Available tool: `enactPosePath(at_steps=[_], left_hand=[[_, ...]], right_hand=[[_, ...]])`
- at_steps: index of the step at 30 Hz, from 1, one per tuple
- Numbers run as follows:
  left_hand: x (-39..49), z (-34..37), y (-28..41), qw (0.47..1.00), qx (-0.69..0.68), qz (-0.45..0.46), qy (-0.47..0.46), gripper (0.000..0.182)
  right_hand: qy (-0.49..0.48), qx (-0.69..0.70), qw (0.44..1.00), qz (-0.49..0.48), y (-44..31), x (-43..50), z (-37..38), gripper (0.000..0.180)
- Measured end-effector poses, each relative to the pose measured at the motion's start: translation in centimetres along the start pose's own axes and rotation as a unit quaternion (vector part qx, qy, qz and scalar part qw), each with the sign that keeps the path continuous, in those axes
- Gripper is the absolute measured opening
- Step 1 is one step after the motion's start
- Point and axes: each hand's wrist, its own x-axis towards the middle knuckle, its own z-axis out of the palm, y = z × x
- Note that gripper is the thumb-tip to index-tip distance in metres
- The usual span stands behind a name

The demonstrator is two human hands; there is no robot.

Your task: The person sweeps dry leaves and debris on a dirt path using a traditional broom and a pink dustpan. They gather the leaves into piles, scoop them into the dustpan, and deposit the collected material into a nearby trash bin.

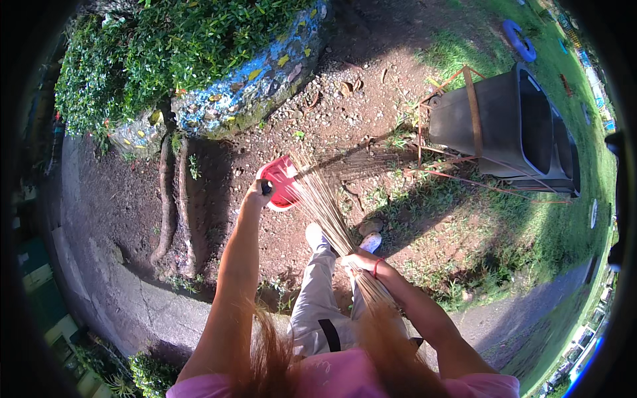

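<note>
My left hand (261,192) is closed around the dark handle end of a red dustpan (278,183), which is held over the pebbly soil. My right hand (359,259) grips a stick broom (328,214) made of thin bundled ribs, just below a red wristband. The broom slants up and to the left from that hand, its spread tips beside and partly over the dustpan's right edge. Whether the tips touch the ground or the pan cannot be told.
Dark bins (463,119) in a rusty metal frame stand at the right. A painted rock (239,102) under leafy shrubs lies upper left, with exposed roots (166,199) below it. Dry leaves (352,87) and pebbles lie ahead. A concrete path (164,303) curves behind my feet.
</note>
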Motion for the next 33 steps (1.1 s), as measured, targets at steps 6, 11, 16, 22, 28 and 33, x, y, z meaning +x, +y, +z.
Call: enactPosePath(at_steps=[6,11,16,22,28,33], left_hand=[[0.9,-1.9,2.2,0.998,0.002,-0.032,-0.047,0.017],[0.5,-2.7,3.5,0.995,-0.036,-0.092,-0.029,0.014],[0.3,-1.4,4.5,0.980,-0.168,-0.091,-0.050,0.019],[-0.7,2.8,5.6,0.972,-0.198,-0.107,-0.065,0.011],[-1.7,7.5,7.5,0.984,-0.146,-0.088,-0.052,0.011],[0.1,9.1,7.6,0.993,-0.100,-0.012,-0.055,0.017]], right_hand=[[0.005,0.065,0.997,0.051,-3.3,-7.5,-4.5,0.018],[0.087,0.069,0.991,0.071,-5.2,-2.7,-3.7,0.016],[0.042,-0.047,0.997,-0.042,-5.5,-2.2,-0.5,0.027],[0.191,-0.128,0.964,-0.134,-10.8,-7.6,-9.7,0.070],[0.379,-0.143,0.903,-0.141,-24.7,2.6,-28.5,0.069],[0.475,-0.243,0.842,-0.076,-29.9,17.7,-36.7,0.084]])
